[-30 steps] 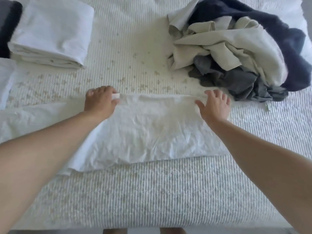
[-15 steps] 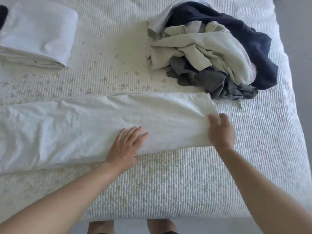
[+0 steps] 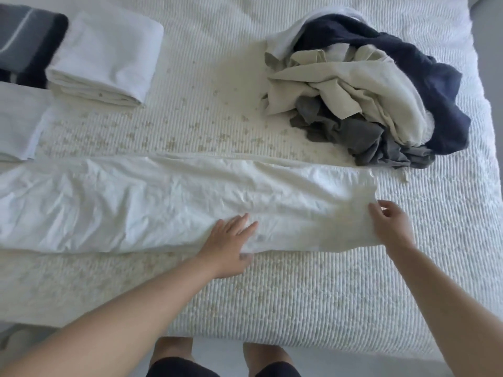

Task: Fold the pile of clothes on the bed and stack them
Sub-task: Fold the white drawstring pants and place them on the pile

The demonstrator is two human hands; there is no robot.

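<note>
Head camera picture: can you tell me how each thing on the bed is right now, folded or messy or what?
White sheet: folded into a long strip, lying flat, wrinkled.
Clothes pile: unfolded, heaped.
Folded white cloth: folded, set aside.
Dark striped cloth: looks folded, partly out of view.
Left hand: flat, pressing the sheet.
Right hand: at the sheet's end, grip unclear.

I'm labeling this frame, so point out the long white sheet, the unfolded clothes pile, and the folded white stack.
long white sheet (image 3: 163, 202), head view, on its wrinkled middle.
unfolded clothes pile (image 3: 353, 77), head view, on the beige garment on top.
folded white stack (image 3: 109, 53), head view, on its flat top.
</note>
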